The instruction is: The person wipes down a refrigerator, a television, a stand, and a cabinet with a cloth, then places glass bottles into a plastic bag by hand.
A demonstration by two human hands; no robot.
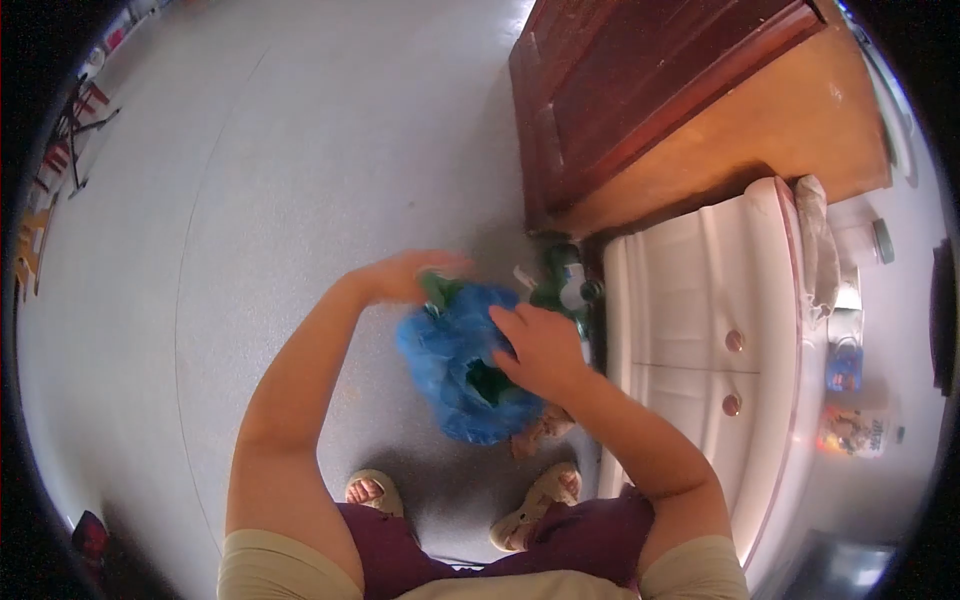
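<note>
A blue plastic bag hangs in front of me above the floor, with dark green glassy pieces showing at its side. My right hand grips the bag's right upper edge, fingers and thumb bent round the plastic. At the bag's upper left is my left hand, smeared by motion. Just below its fingers sits a green object, perhaps a bottle; whether the hand holds it is unclear. Past my right hand, green bottles stand or lie on the floor beside the white cabinet.
The white cabinet with round knobs is close on my right. Beyond it stands a dark red wooden cabinet. On the white top are a lidded jar and a printed package. A crumpled brownish thing lies near my right foot.
</note>
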